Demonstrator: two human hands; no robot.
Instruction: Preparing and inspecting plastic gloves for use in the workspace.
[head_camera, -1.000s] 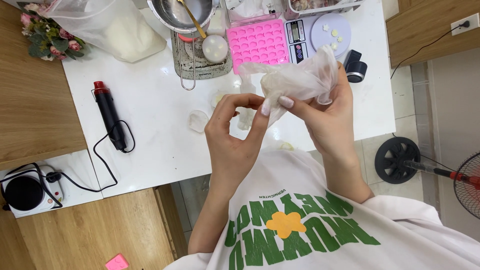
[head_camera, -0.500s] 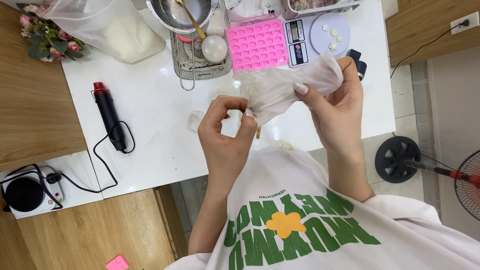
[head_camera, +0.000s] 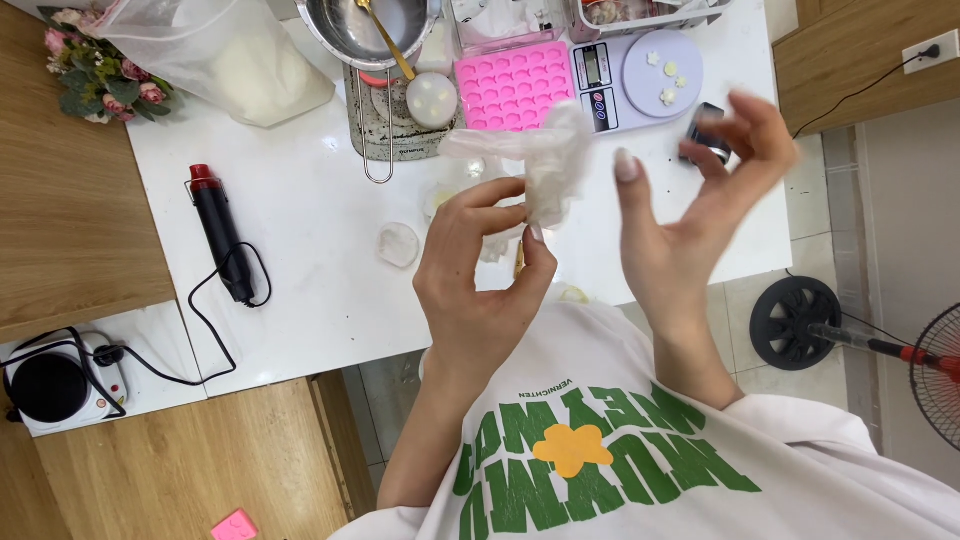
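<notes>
Crumpled thin white plastic glove (head_camera: 548, 165) is now hanging from the pinched fingertips of the left hand (head_camera: 480, 270) alone, while the right hand (head_camera: 700, 200), at three o'clock, is opening empty, fingers spread, having just released it above the white table (head_camera: 300, 260).

One head-worn camera looks steeply down, close over the white table (head_camera: 330, 300).

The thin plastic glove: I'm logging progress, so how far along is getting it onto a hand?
Done: nothing worn; both hands are bare. In hand: the left hand pinches the crumpled glove above the white table; the right hand is open beside it, apart. Left: opening the glove and getting fingers inside.
</notes>
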